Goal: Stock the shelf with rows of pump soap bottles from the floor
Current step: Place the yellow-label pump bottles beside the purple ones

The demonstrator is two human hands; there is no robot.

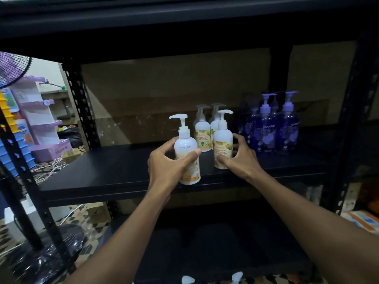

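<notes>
Head view, one frame. White pump bottles: four at the black shelf (114,173), in a loose cluster a little right of center. Two stand at the back, side by side, the back-left bottle (203,136) and the back-right bottle (214,125), the latter partly hidden. Two are in front, one in each hand. Purple bottles (264,130): two plainly seen at 3 o'clock from the white cluster, upright and touching or nearly so; darker ones sit behind them in shadow, count not readable. Two more white pump tops (187,279) poke in at the bottom edge, 6 o'clock of the frame. Left hand (164,167): arm reaches up from 7 o'clock, fingers curled round the back of the near bottle (185,146), thumb across its front, a firm grip. That bottle is upright, its base at the shelf's front lip; cannot tell whether it rests there or is held just clear. Right hand (242,156): arm comes in from 4 o'clock, thumb on the lower front of the standing bottle (223,138), fingers wrapped round its right side, gripping it. This bottle stands on the shelf, at 2 o'clock from the near bottle and just in front of the back pair. At 9 o'clock of the frame, beyond the shelf post, a fan (12,68) and a purple rack (39,111).
</notes>
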